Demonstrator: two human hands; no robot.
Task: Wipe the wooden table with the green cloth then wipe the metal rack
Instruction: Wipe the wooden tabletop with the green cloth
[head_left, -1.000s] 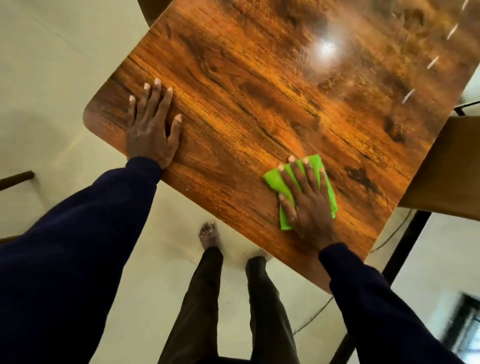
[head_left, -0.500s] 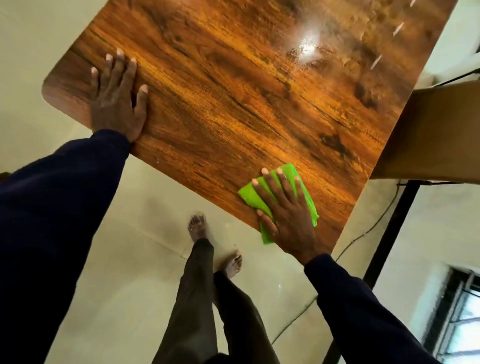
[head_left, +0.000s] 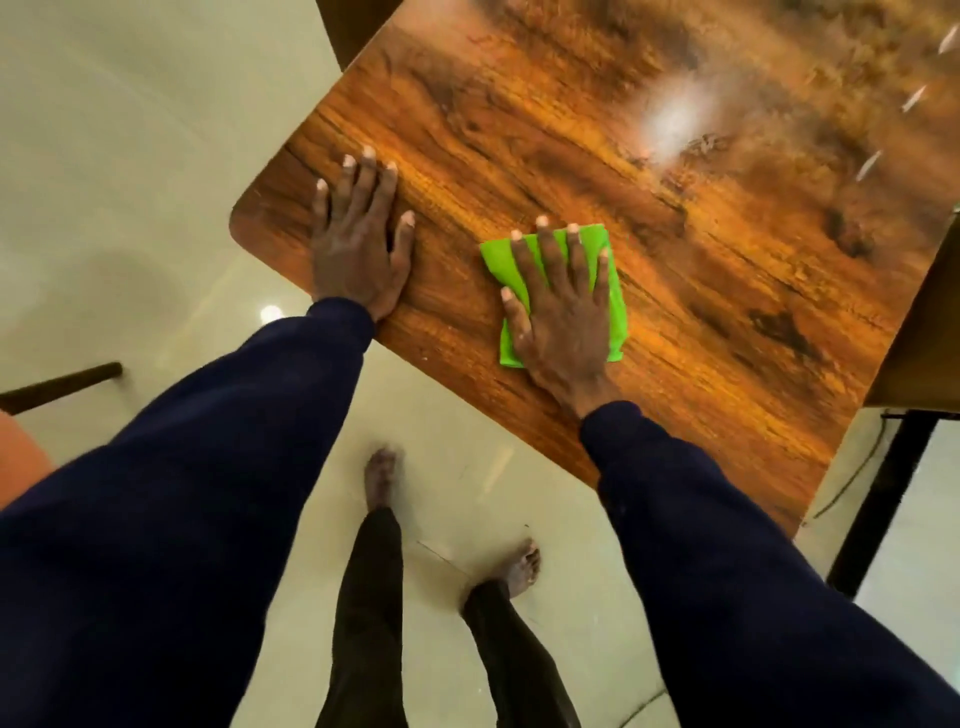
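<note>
The glossy wooden table (head_left: 675, 218) fills the upper right of the head view. A folded green cloth (head_left: 610, 260) lies flat on it near the front edge. My right hand (head_left: 563, 312) presses down on the cloth with fingers spread, covering most of it. My left hand (head_left: 358, 244) rests flat on the bare wood near the table's rounded left corner, holding nothing. The two hands sit a short gap apart. A black metal post (head_left: 883, 499), perhaps part of the rack, stands at the right.
A tan board or shelf (head_left: 924, 332) overlaps the table's right edge above the black post. A dark chair leg (head_left: 62, 387) and an orange seat (head_left: 21, 457) are at the far left. My bare feet (head_left: 382, 478) stand on the pale tiled floor.
My right hand has slid the green cloth leftward along the front edge, from near the right corner towards my left hand. My left hand stays flat near the left corner. The view shifted.
</note>
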